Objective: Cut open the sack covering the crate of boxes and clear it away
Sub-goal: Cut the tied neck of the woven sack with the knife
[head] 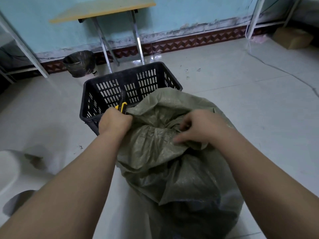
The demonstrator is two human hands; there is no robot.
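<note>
An olive-green woven sack point(172, 163) bulges on the floor in the middle of the view, its top bunched and tied. My left hand point(114, 121) is closed around a yellow-and-black utility knife point(122, 106), whose tip points up at the sack's upper left fold. My right hand point(200, 128) pinches the gathered fabric near the knot. What the sack covers is hidden. Behind the sack stands a black slotted plastic crate point(131, 83), its visible inside bare.
A folding table point(103, 9) stands against the blue wall behind the crate. A black-lined bin point(80, 63) sits left of it. A cardboard box point(293, 37) lies far right under a metal frame. White tile floor surrounds the sack.
</note>
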